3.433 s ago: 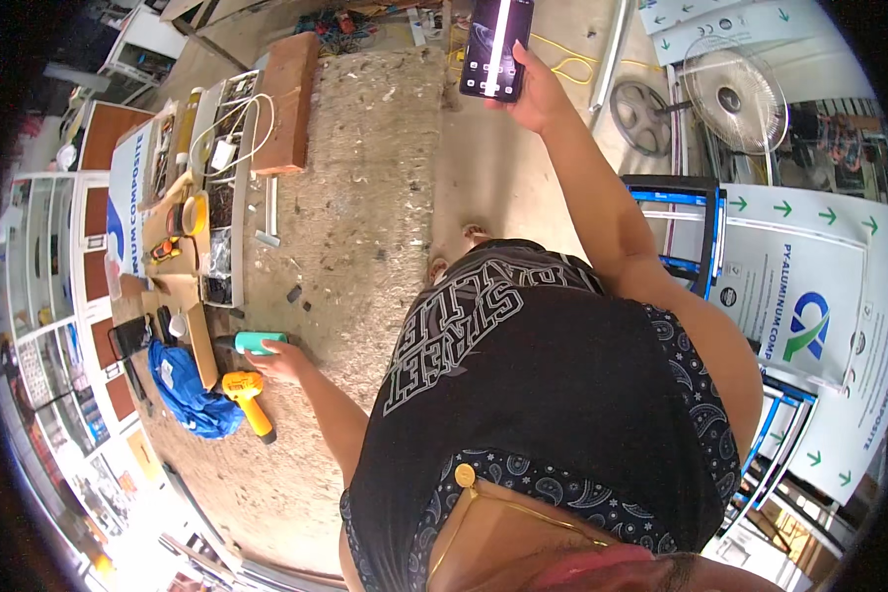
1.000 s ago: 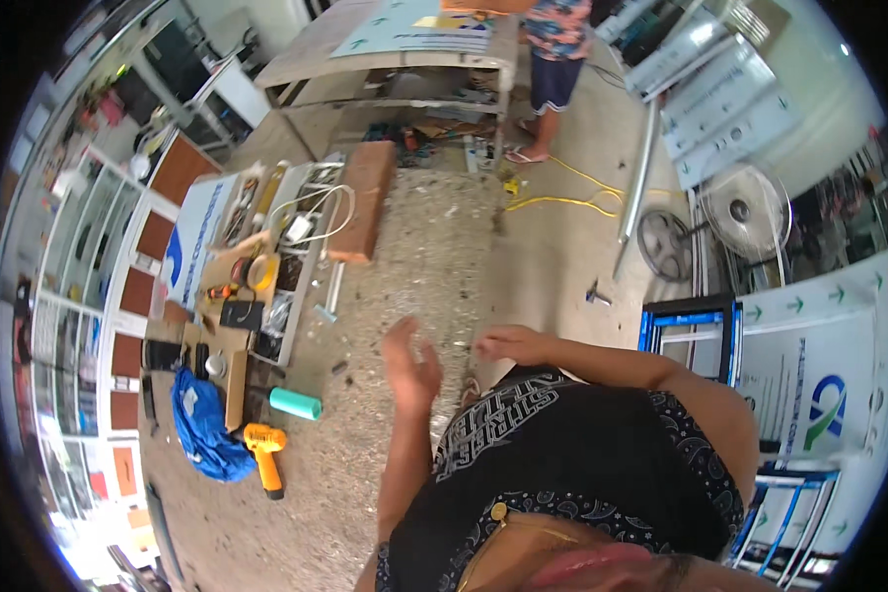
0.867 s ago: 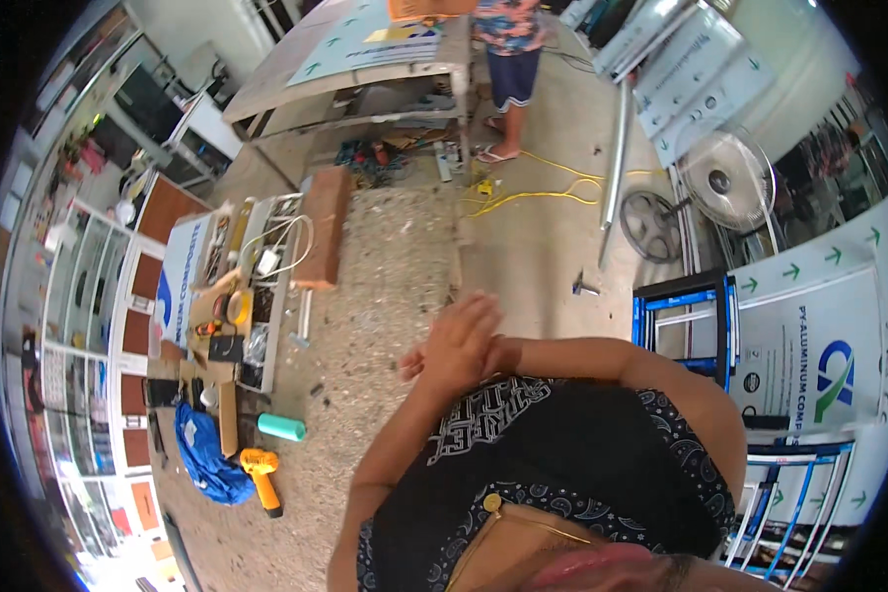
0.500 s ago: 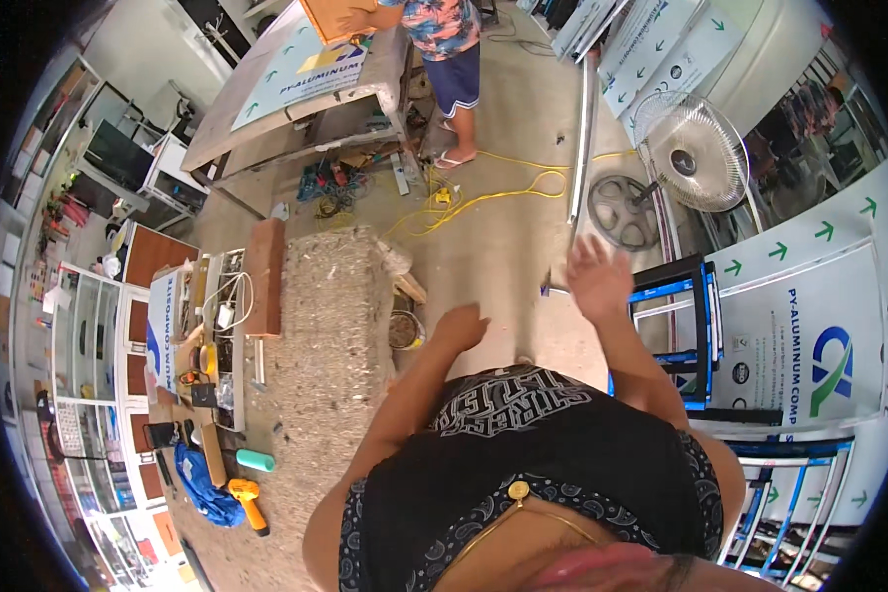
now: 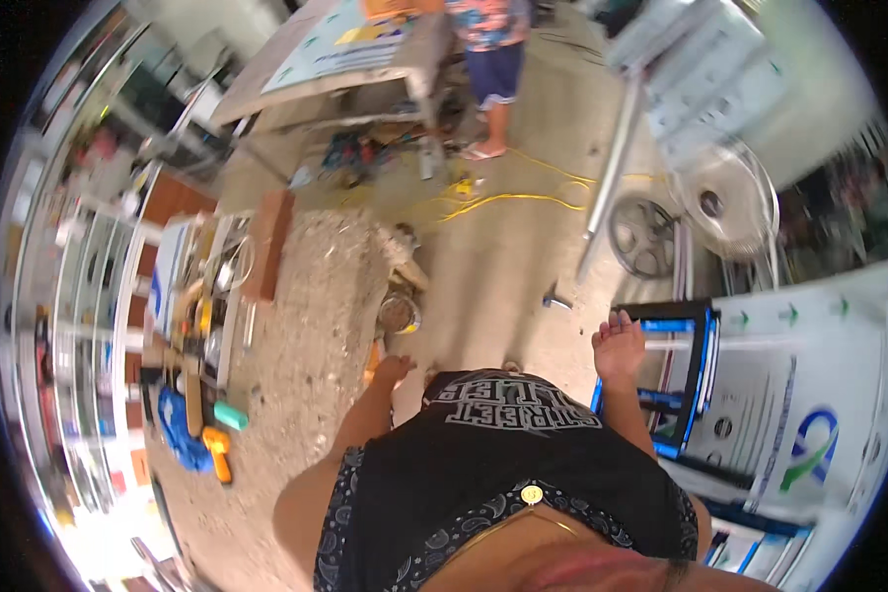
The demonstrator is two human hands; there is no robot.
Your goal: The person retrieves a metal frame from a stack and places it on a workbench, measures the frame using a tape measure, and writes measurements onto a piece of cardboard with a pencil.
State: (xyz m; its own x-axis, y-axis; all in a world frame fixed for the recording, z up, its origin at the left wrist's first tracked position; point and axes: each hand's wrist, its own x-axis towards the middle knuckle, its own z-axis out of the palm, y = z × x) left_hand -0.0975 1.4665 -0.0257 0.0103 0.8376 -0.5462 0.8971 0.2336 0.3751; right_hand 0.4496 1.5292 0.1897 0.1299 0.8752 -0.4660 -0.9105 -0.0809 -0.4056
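Note:
My left hand [image 5: 395, 370] hangs low beside the workbench [image 5: 316, 286] with its rough, speckled top, just below a round bucket [image 5: 398, 314]. Its fingers are blurred and partly turned away, and I see no object in it. On the other side my right hand [image 5: 619, 350] is raised with its fingers stretched out and nothing in it. It is close to the black and blue metal frames [image 5: 696, 365] on my right; I cannot tell whether it touches them. A hammer [image 5: 556, 298] lies on the floor ahead of that hand.
On the bench lie a yellow drill [image 5: 217, 454], a blue cloth-like bundle [image 5: 178, 424], a teal cylinder [image 5: 231, 415] and a reddish-brown block [image 5: 270, 247]. A pedestal fan [image 5: 725, 202] stands ahead right. Yellow cord [image 5: 503, 197] crosses the floor near another person [image 5: 493, 69] at a table [image 5: 257, 94].
My view has swung and blurred. My left hand has dropped back toward the bench side. My right hand has drawn back nearer my body, beside the frames.

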